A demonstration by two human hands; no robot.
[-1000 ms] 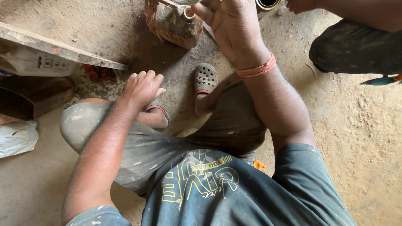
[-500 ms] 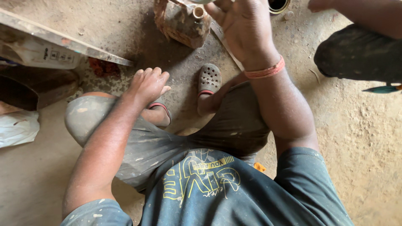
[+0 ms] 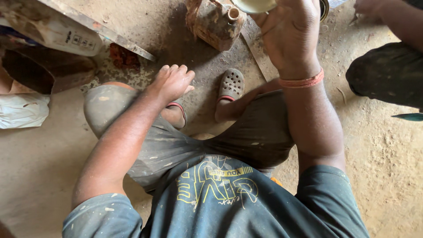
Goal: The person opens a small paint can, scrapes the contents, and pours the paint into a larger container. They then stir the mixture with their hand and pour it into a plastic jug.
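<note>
My right hand is raised at the top of the view, fingers closed on a pale round container that the frame edge mostly cuts off. An orange band circles that wrist. My left hand rests on my bent left knee with fingers spread and holds nothing. A rusty, grimy can with a short spout stands on the dirt floor just left of my right hand. My feet in grey perforated sandals are below it.
A flat metal strip lies on the floor under my right hand. A board, a printed bag and a white sack sit at the left. Another person's arm and dark-clothed leg are at the upper right.
The view has dipped and drifted, so the can and my right hand sit further right. The pale container now shows in my right hand. My left hand stays on the knee.
</note>
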